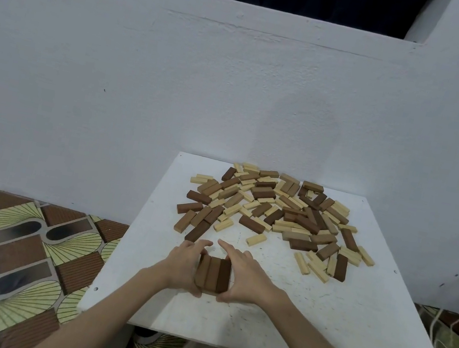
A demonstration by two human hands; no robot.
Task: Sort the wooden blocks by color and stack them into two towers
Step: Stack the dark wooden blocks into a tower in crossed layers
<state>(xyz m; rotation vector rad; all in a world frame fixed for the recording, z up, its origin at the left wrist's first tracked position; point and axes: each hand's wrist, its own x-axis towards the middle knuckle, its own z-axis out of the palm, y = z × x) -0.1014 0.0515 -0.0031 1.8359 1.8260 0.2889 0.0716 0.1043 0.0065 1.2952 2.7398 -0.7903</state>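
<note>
We square the first layer: both hands, left and right, press three dark-brown rectangular wooden blocks together near the white tabletop's front edge; next, a crosswise layer from the mixed pile.

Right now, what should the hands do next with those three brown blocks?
Probably let go and fetch another dark brown wooden block from the mixed pile. The left hand and right hand squeeze three brown wooden blocks side by side, apparently squared up.
</note>
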